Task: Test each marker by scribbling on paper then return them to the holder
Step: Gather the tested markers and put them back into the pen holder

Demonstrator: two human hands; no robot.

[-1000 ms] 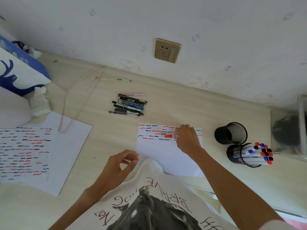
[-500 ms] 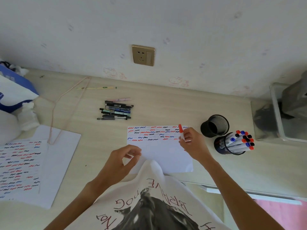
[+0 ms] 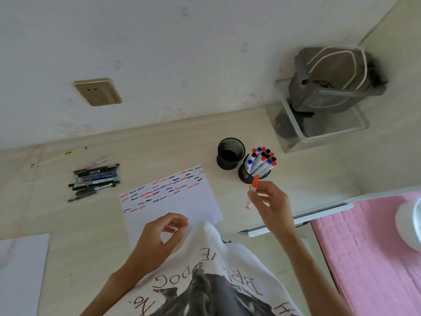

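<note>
My right hand (image 3: 270, 202) holds a white marker with a red cap (image 3: 252, 192) in the air, just in front of a black mesh holder (image 3: 246, 175) filled with several red, blue and black capped markers (image 3: 262, 159). A second black mesh holder (image 3: 230, 153) stands empty beside it on the left. A white paper (image 3: 173, 201) covered with rows of red, blue and black scribbles lies on the desk. My left hand (image 3: 163, 234) hovers with curled fingers over the paper's near edge; it holds nothing that I can see.
A pile of dark pens (image 3: 94, 181) lies left of the paper. A clear box with a grey bag (image 3: 328, 92) stands at the back right. Another white sheet (image 3: 22, 267) lies at the far left. A pink cloth (image 3: 373, 247) lies right of the desk edge.
My right hand has lifted the red-capped marker off the paper and carried it right, to just in front of the full holder. The camera has swung right. My left hand has stayed put.
</note>
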